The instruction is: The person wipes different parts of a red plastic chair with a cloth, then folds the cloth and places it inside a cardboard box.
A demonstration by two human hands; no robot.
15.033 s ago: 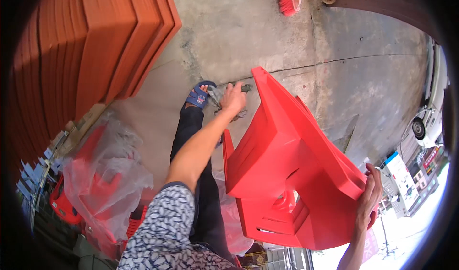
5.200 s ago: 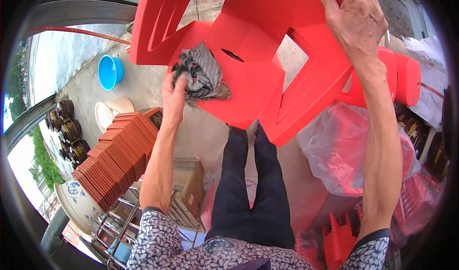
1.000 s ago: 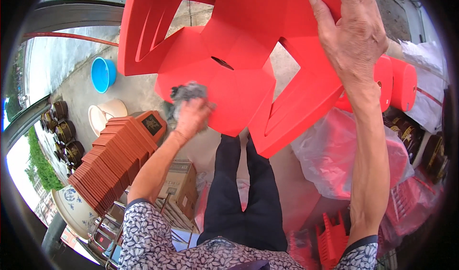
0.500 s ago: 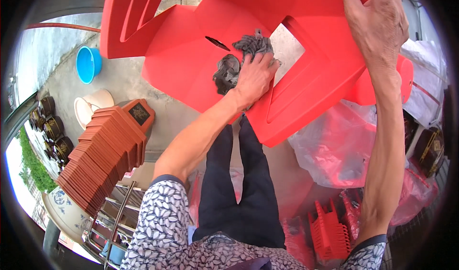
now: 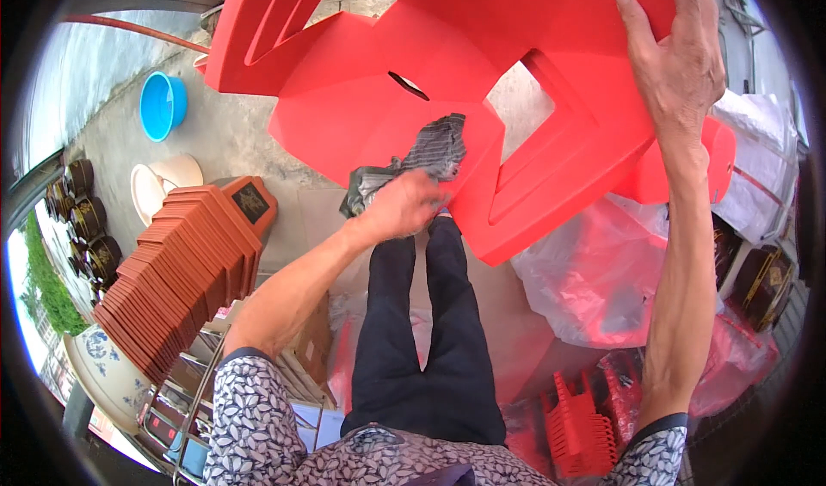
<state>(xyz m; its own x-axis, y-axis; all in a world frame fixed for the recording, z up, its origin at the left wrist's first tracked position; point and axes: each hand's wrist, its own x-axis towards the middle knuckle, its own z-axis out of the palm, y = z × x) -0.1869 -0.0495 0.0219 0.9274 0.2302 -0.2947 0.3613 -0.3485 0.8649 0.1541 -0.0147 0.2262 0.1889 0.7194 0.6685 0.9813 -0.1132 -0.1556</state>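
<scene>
A big red plastic chair with armrests, a slot and a cut-out opening is tilted up in front of me. My left hand, slightly blurred, is closed on a striped grey rag at the chair's near edge. Part of the rag lies against the red surface, and its darker end hangs out to the left of my hand. On the right, my right hand grips the chair, its thumb on the red face and its fingers reaching up toward the edge.
A stack of brown planters stands at left, beside a cream tub and a blue basin. Dark pots line the far left. At right are clear plastic wrapping, red plastic baskets and a dark pot.
My left hand has drawn the rag down and left, from beside the cut-out to the chair's near edge. The chair sits slightly further right in view; my right hand still holds it.
</scene>
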